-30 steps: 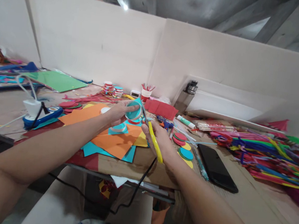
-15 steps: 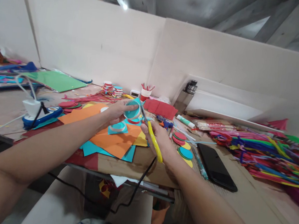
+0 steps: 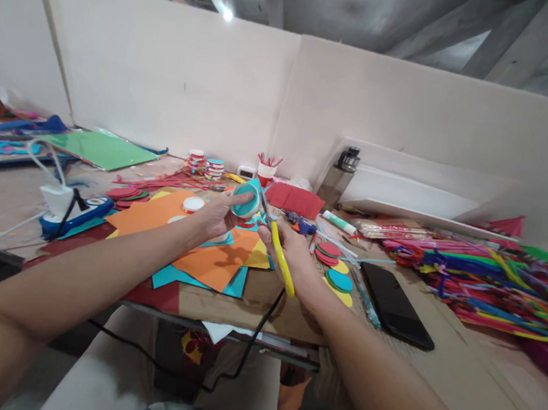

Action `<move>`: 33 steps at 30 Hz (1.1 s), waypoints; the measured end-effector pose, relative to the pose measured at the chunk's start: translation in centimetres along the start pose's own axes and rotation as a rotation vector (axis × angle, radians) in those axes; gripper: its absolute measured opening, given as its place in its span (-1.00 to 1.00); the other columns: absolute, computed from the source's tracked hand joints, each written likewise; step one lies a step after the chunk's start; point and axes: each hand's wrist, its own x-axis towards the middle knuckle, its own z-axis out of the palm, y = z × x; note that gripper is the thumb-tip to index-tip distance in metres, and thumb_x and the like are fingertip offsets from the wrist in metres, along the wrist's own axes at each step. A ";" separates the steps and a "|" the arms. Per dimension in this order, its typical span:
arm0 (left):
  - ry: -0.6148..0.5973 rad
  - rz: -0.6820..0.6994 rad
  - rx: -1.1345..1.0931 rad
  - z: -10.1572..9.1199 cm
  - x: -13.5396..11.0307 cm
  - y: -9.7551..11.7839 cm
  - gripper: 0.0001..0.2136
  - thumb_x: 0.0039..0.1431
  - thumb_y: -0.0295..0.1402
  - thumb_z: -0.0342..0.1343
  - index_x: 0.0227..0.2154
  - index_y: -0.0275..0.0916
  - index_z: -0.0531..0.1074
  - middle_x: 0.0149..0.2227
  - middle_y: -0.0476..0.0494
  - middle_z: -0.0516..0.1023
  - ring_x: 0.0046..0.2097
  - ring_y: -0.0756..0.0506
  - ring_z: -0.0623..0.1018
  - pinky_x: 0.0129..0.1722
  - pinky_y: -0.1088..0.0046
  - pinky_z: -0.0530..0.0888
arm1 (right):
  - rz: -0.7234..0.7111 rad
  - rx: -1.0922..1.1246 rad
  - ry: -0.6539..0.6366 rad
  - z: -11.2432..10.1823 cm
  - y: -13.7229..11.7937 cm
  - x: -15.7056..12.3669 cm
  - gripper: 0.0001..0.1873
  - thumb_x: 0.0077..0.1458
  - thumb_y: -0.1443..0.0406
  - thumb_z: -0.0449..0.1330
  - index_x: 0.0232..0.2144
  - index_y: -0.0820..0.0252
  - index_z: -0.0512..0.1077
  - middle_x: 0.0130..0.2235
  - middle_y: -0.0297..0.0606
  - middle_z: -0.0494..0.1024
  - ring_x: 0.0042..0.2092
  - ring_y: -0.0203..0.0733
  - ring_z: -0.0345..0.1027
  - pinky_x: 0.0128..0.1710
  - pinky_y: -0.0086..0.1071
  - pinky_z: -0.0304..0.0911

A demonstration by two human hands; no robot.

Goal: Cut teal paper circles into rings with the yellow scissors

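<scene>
A: How do the fingers stand?

B: The left hand [image 3: 218,215] pinches a white ring [image 3: 256,208] backed with turquoise paper [image 3: 255,183], thumb pressed over the turquoise face, fingertips hidden behind. The right hand [image 3: 293,249] curls around the yellow-handled scissors [image 3: 282,258].

A: Are the blades biting?

B: I can't tell. They point up along the paper's right side, right next to the ring, and a turquoise corner juts above it.

A: Anything different from half a second ago?

B: A little. The left hand sits slightly lower, so it hides more of the ringed turquoise piece below it, while the white round [image 3: 193,205] behind the wrist shows more fully. The right hand's grip looks the same.

A: And the room around them?

B: Orange sheets [image 3: 219,261] lie beneath the left hand. Brown cardboard [image 3: 267,309] shows between them and the table's near edge. Right of the scissors come red circles [image 3: 328,251], turquoise circles [image 3: 339,280], then a black phone [image 3: 398,306], with more cardboard beyond it.
</scene>
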 end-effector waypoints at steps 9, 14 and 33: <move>-0.067 -0.006 -0.059 0.3 -0.3 -0.2 -0.79 -0.03 -0.37 0.36 -0.36 -0.32 0.48 -0.49 -0.03 0.55 -0.50 0.02 0.51 -0.47 0.50 0.49 | 0.012 -0.027 0.036 0.0 0.5 0.2 -0.54 0.16 -0.13 0.05 -0.43 0.12 0.28 -0.52 -0.39 0.32 -0.45 -0.28 0.14 -0.45 -0.40 0.03; -0.055 -0.001 0.002 0.5 -0.5 -0.5 -0.73 -0.09 -0.36 0.41 -0.37 -0.34 0.48 -0.46 -0.09 0.56 -0.48 -0.01 0.54 -0.46 0.48 0.49 | 0.013 0.006 0.032 0.0 0.4 0.3 -0.53 0.15 -0.13 0.06 -0.46 0.12 0.26 -0.51 -0.39 0.32 -0.45 -0.28 0.13 -0.44 -0.39 0.05; -0.116 0.026 0.044 -0.3 0.0 -0.3 -0.71 -0.14 -0.33 0.44 -0.41 -0.33 0.47 -0.47 -0.06 0.57 -0.51 0.01 0.54 -0.52 0.52 0.49 | 0.032 0.174 -0.009 0.3 -0.1 -0.2 -0.51 0.16 -0.17 0.04 -0.41 0.12 0.24 -0.50 -0.42 0.26 -0.47 -0.31 0.12 -0.47 -0.41 0.06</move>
